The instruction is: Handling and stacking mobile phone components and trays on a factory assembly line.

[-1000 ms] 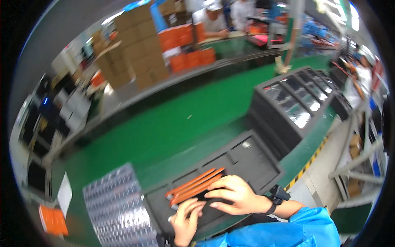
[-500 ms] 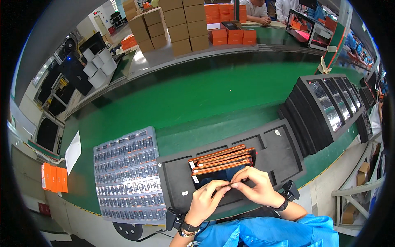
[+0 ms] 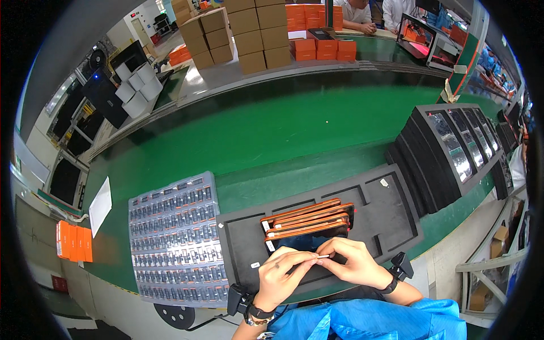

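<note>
Both hands meet over the near edge of a black foam tray. Between their fingertips is a small, thin, light-coloured strip, too small to name. My left hand pinches its left end, and my right hand pinches the other. Just beyond the fingers, several orange-edged phones with dark glass lean in a row in the tray, small white labels at their left ends. To the left lies a clear plastic tray filled with rows of small dark parts with orange bits.
At the right stands a stack of black foam trays, with glossy dark panels in the top one. White paper and orange boxes are at the left. Across the green bench are brown cartons, more orange boxes and people's hands.
The small strip shows more clearly between my fingertips now, and my right hand has turned and lowered slightly. The view has shifted a little; the phones and trays stay put.
</note>
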Demonstrator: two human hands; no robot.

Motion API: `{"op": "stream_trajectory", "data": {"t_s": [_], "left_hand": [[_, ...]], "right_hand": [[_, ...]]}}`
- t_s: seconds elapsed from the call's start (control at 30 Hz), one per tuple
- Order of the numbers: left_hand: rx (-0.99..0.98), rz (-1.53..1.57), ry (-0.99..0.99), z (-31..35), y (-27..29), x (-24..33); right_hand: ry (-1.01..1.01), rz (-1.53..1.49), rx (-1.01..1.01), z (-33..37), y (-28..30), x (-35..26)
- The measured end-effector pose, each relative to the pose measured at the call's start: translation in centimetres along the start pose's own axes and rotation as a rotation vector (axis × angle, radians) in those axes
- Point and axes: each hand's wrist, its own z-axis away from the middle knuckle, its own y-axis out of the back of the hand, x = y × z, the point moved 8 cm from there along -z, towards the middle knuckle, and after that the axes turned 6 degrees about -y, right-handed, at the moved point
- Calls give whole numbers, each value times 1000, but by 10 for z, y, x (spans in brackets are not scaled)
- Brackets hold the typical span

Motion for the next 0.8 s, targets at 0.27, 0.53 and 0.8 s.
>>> {"op": "stream_trajectory", "data": {"t_s": [0.27, 0.53, 0.8], "left_hand": [[2, -59, 22, 1, -2, 0], [-73, -543, 95, -35, 0, 5], [-85, -471, 94, -32, -24, -23]], "right_hand": [[205, 209, 42, 2, 12, -17], [-59, -43, 398, -6, 84, 14], [166, 171, 366, -18, 92, 1]]}}
